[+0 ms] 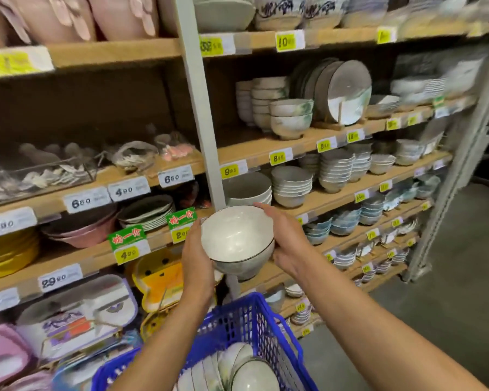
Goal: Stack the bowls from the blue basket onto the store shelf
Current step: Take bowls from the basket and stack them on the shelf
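Note:
Two nested white bowls with dark rims (236,238) are held up between both hands, in front of the shelf. My left hand (196,258) grips their left side, fingers curled round the wall. My right hand (287,241) cups the right side, fingers over the far rim. Just behind them, a stack of similar white bowls (247,189) stands on the wooden shelf (336,196). Below, the blue basket (249,325) holds several more white bowls (237,371) lying on their sides.
A grey upright post (202,117) divides the shelving. Stacks of bowls (291,186) and plates (342,91) fill the right bays, with price tags along the edges. Pink and yellow dishes (76,230) and packaged goods sit in the left bay. Grey floor (449,306) lies to the right.

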Demonstrator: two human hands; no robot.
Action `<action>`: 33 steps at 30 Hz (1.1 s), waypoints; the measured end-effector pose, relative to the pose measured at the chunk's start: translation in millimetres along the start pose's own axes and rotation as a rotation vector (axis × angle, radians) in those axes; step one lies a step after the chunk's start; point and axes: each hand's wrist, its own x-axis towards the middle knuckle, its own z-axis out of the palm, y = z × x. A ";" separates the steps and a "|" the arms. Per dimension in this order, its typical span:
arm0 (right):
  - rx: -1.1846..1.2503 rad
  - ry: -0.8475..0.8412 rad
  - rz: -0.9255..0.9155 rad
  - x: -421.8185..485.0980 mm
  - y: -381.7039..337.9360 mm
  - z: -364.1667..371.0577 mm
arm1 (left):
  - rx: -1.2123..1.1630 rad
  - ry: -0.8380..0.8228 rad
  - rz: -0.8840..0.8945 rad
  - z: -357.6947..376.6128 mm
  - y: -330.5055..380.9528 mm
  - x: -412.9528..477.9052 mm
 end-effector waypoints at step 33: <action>-0.065 0.117 -0.133 23.7 -162.3 -220.3 | -0.417 -0.060 -0.322 293.4 47.2 -25.4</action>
